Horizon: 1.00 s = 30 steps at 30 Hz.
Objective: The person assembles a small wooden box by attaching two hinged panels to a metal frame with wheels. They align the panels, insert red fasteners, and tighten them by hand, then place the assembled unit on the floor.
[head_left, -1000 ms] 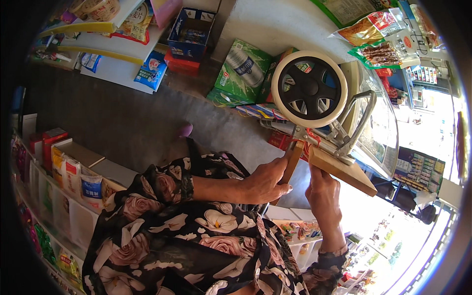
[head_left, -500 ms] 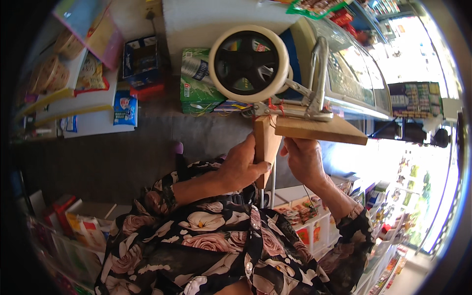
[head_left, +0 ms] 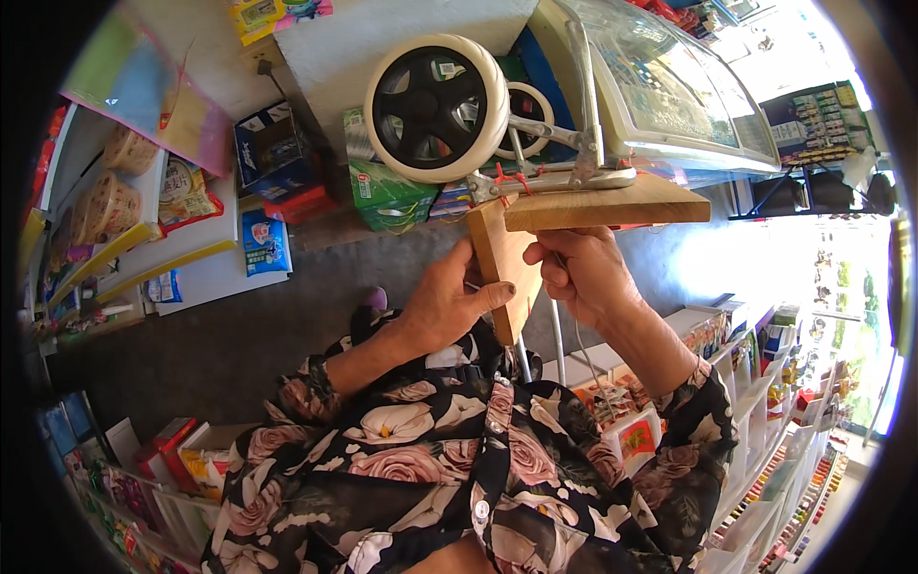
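Left: cream-rimmed wheel (head_left: 432, 108), above my left hand (head_left: 443, 301), whose thumb and fingers clasp the slanted wooden board (head_left: 495, 256). Centre: my right hand (head_left: 591, 277), half-curled just under the level board (head_left: 612, 206); whether it pinches the thin cord (head_left: 579, 344), I cannot tell. Right: metal frame (head_left: 612, 179) along that board's top, glass-topped case (head_left: 669, 81) beyond.

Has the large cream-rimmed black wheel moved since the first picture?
Yes, leftward in view: the wheel now overlaps the green cardboard carton, having stood to its right; head movement may contribute.
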Motion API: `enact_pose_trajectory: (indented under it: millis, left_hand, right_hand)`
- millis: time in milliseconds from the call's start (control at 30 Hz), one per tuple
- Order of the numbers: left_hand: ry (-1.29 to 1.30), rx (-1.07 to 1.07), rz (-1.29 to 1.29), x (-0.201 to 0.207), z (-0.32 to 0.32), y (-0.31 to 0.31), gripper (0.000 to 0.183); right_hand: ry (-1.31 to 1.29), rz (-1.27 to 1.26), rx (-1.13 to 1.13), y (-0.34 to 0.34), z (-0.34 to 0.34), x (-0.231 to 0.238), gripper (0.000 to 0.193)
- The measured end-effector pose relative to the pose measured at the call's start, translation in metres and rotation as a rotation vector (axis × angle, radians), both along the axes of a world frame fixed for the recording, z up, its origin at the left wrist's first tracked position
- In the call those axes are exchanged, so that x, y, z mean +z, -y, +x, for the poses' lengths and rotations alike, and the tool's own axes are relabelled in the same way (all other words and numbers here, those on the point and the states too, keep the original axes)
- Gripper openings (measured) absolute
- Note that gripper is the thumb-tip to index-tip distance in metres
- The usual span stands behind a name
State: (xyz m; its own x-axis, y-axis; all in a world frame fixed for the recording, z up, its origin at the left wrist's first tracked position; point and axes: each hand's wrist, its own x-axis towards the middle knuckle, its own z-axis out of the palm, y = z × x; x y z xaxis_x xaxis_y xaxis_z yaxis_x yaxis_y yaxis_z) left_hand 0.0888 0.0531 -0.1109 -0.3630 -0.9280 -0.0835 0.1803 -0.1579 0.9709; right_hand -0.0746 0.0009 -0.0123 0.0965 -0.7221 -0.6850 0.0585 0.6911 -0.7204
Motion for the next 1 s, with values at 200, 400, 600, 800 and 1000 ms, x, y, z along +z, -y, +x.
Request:
enact_pose_trajectory:
  millis: [200,400,600,800,1000]
  left_hand:
    - [0.212,0.248,-0.178,0.043,0.015,-0.021,0.058]
    - [-0.593,-0.418,-0.359,0.137,0.061,-0.036,0.024]
    - [-0.846,-0.735,-0.481,0.173,0.023,-0.038,0.021]
    - [-0.990,-0.680,-0.577,0.164,0.011,-0.040,0.014]
    - [-0.614,-0.540,-0.345,0.125,0.042,-0.032,0.025]
  right_hand:
    - [0.140,0.027,-0.064,0.004,0.000,0.001,0.015]
    - [0.232,0.000,-0.084,-0.001,-0.008,-0.010,0.013]
    - [0.275,0.022,-0.143,-0.009,-0.010,-0.018,0.016]
    - [0.037,0.030,0.207,-0.013,-0.030,-0.008,0.031]
    - [-0.808,-0.791,0.687,-0.023,-0.028,-0.012,0.020]
